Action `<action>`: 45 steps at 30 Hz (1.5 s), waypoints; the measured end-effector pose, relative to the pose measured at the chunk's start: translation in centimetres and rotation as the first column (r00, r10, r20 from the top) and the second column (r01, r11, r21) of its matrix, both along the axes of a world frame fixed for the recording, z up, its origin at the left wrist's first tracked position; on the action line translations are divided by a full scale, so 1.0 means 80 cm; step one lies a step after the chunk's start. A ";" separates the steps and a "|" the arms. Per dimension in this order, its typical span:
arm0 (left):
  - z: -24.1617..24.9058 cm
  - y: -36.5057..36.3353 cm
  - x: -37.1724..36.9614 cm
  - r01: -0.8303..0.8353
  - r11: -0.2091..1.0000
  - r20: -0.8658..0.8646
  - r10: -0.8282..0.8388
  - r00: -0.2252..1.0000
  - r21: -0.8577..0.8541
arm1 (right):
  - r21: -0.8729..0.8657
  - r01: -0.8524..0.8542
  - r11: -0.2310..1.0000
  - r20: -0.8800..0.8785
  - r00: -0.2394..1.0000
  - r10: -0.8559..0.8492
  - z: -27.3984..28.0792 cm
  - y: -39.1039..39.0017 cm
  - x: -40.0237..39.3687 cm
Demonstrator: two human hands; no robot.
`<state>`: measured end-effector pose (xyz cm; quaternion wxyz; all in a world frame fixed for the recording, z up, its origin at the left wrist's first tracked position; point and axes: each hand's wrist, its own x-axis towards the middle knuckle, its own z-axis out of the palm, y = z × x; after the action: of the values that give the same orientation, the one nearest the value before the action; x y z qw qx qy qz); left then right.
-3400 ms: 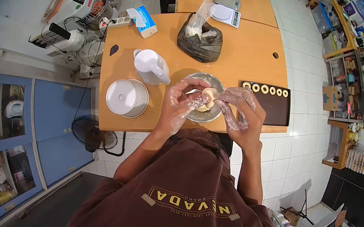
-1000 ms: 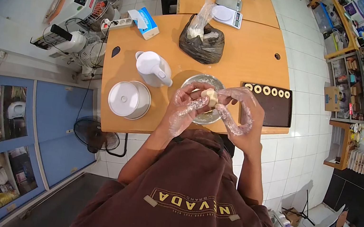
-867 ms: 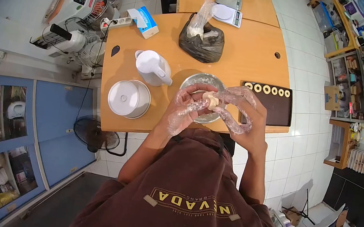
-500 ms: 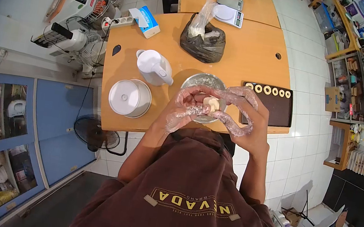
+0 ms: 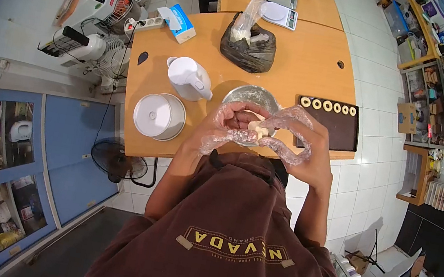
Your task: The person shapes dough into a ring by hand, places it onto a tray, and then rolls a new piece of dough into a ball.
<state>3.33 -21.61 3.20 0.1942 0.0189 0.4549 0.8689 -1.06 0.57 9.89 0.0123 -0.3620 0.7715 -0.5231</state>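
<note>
Between my floury hands is a small pale piece of dough (image 5: 259,129), held over a metal bowl (image 5: 253,94) with flour on its inside. My left hand (image 5: 229,130) has its fingers curled round the dough from the left. From the right, my right hand (image 5: 298,139) pinches it with thumb and fingertips, the fingers arched. Part of the bowl is hidden behind both hands. Right of the bowl lies a dark baking tray (image 5: 331,132), with a row of several ring-shaped dough pieces (image 5: 328,106) along its far edge.
Left on the wooden table (image 5: 307,53) stand a white pitcher (image 5: 188,78) and a white lidded tub (image 5: 156,117). Farther back are a black plastic bag (image 5: 247,49), a tissue box (image 5: 180,24) and a white kitchen scale (image 5: 278,14). A black fan (image 5: 118,159) stands below the table's left side.
The fingers of both hands have shifted slightly on the dough, and its visible shape differs. My right fingertips now sit closer in on it. The view has moved a little.
</note>
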 end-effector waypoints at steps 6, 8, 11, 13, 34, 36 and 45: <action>0.006 -0.002 0.001 0.028 1.000 -0.025 -0.028 0.999 0.007 | 0.040 -0.060 0.997 0.032 0.998 0.059 -0.008 0.007 -0.002; 0.006 -0.004 0.002 0.042 0.999 -0.017 -0.042 0.999 -0.016 | 0.024 -0.027 0.999 0.028 0.999 0.027 -0.010 0.004 0.001; 0.004 -0.006 0.002 0.052 0.998 -0.017 -0.052 0.998 -0.026 | 0.011 -0.007 1.000 0.017 1.000 0.006 -0.011 0.001 0.003; 0.001 -0.006 0.002 0.045 0.999 -0.028 -0.045 0.999 -0.025 | 0.017 0.001 1.000 0.007 1.000 -0.001 -0.013 0.001 0.003; -0.006 0.017 0.009 -0.202 0.976 -0.110 0.210 0.972 0.075 | 0.024 0.063 0.998 -0.113 0.992 -0.060 -0.028 0.004 0.007; -0.005 0.018 0.010 -0.210 0.978 -0.137 0.211 0.968 0.022 | 0.034 0.072 0.997 -0.121 0.990 -0.067 -0.032 0.004 0.007; -0.024 0.017 0.014 -0.219 0.948 -0.021 0.229 0.973 0.229 | -0.076 0.000 0.997 0.000 1.000 0.000 -0.025 -0.006 0.005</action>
<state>4.41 -20.28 1.24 0.0800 0.0097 0.3571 0.9306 -0.67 0.09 7.88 -0.0016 -0.3620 0.7510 -0.5522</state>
